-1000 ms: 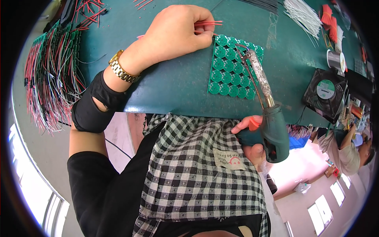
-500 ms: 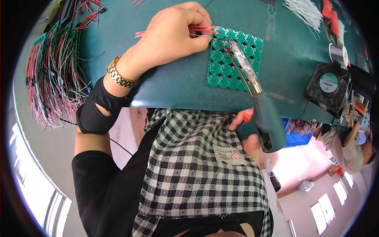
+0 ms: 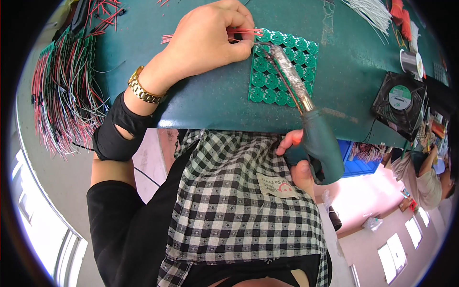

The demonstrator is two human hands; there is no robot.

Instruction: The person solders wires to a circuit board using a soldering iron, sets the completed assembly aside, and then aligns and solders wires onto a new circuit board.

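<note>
A small bundle of thin red wires [image 3: 246, 31] is pinched between the thumb and fingers of my left hand [image 3: 208, 40], with the wire ends over the upper left corner of a green circuit board panel [image 3: 258, 79]. Rows of round sections make up this panel, which lies flat on the table. My right hand [image 3: 300, 170], partly hidden, grips the dark green handle of a soldering iron [image 3: 323, 146]. Its worn metal shaft slants across the panel, and the dark tip comes close to my left fingertips. Whether the tip touches a wire or the board, I cannot tell.
Finished-looking boards with red, white and black wires [image 3: 67, 95] hang at the table's left edge. Loose red wires lie at the far left. On the right are a black fan [image 3: 399, 103], a solder spool [image 3: 411, 63] and white wires [image 3: 368, 16]. Another person sits farther right.
The soldering iron has shifted slightly left and up. The circuit board panel has slid a little the same way, and my left hand with the red wires has moved slightly left and away.
</note>
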